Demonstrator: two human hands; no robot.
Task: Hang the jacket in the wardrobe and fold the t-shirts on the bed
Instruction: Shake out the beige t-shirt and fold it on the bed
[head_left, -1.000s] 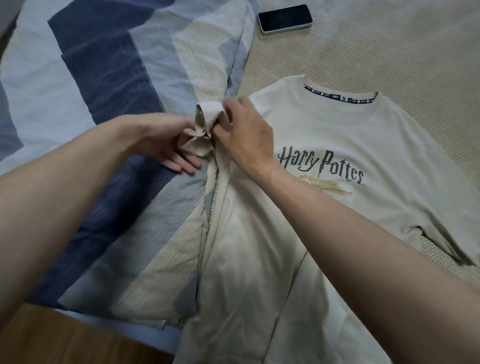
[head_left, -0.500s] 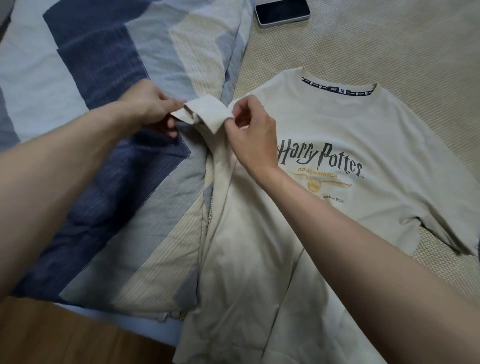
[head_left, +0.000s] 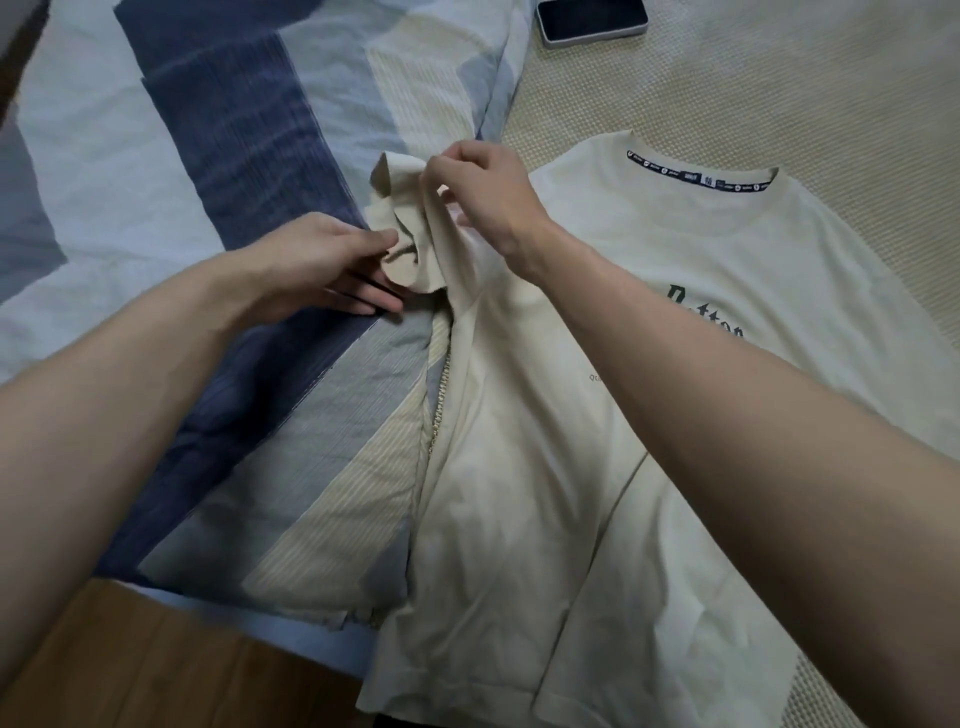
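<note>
A cream t-shirt (head_left: 701, 249) with dark printed lettering lies face up on the bed, its collar toward the far side. Its left sleeve (head_left: 402, 208) is bunched up at the edge of the quilt. My right hand (head_left: 483, 192) pinches the top of that sleeve between thumb and fingers. My left hand (head_left: 322, 265) grips the lower fold of the same sleeve, with its other fingers resting on the quilt. My right forearm hides part of the print. No jacket or wardrobe is in view.
A blue, grey and cream patchwork quilt (head_left: 208, 156) covers the left half of the bed. A woven beige mat (head_left: 779, 88) lies under the shirt. A phone (head_left: 592, 21) rests face up at the top. Wooden floor (head_left: 130, 665) shows at the lower left.
The sleeve was stretched out between both hands half a second ago; now it is crumpled, with my left hand lower and my right hand lifted above it.
</note>
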